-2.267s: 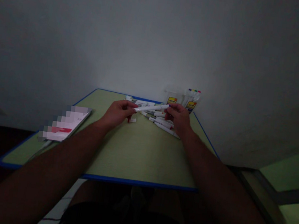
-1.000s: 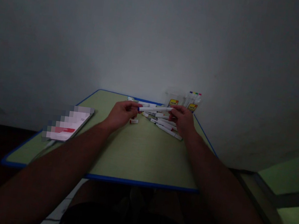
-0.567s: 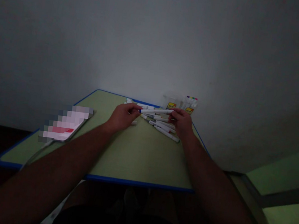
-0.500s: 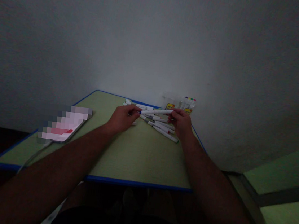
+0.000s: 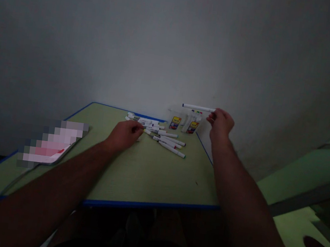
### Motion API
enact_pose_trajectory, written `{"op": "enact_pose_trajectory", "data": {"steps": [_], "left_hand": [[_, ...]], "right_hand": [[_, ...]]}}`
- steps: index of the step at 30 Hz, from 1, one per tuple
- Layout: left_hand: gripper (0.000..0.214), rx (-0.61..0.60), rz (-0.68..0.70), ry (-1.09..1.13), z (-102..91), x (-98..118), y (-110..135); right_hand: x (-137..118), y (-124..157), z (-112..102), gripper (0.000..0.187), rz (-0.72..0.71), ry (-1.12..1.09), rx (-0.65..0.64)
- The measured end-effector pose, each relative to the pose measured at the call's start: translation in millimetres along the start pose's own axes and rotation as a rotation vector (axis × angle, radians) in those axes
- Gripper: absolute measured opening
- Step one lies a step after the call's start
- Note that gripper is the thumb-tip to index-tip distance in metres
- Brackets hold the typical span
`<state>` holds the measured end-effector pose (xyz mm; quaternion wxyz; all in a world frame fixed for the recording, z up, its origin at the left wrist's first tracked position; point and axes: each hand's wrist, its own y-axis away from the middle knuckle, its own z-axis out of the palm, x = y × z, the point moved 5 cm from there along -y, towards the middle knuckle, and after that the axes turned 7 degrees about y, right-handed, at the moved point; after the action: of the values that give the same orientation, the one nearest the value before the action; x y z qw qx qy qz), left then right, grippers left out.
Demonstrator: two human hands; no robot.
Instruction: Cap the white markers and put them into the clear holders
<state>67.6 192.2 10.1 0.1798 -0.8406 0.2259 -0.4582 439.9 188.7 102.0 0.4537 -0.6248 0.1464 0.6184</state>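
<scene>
My right hand (image 5: 220, 124) pinches one end of a white marker with a blue cap (image 5: 197, 108), held level above two clear marker boxes (image 5: 187, 123) at the table's far right corner. Coloured marker tips stick out of the right-hand box. My left hand (image 5: 125, 132) rests on the green table (image 5: 147, 173), its curled fingers touching the near end of a loose pile of white markers (image 5: 159, 134). Whether it grips one I cannot make out.
A phone or tablet with a cable (image 5: 50, 143) lies on the table's left side. The table has a blue rim and stands against a white wall (image 5: 162, 51). Another green surface (image 5: 304, 184) lies lower on the right.
Both hands held the marker level between them; now the left hand has let go and dropped to the pile, and the right hand has carried the marker up and right over the boxes.
</scene>
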Motion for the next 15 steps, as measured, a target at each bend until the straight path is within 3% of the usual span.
{"op": "enact_pose_trajectory", "data": {"steps": [6, 15], "left_hand": [[0.024, 0.015, 0.012, 0.02, 0.9, -1.6, -1.1], [0.027, -0.004, 0.004, 0.018, 2.1, -4.2, -0.5]], "right_hand": [[-12.7, -39.6, -23.1, 0.007, -0.133, 0.181, 0.136], [2.2, -46.9, -26.4, 0.015, -0.115, 0.372, 0.2]]}}
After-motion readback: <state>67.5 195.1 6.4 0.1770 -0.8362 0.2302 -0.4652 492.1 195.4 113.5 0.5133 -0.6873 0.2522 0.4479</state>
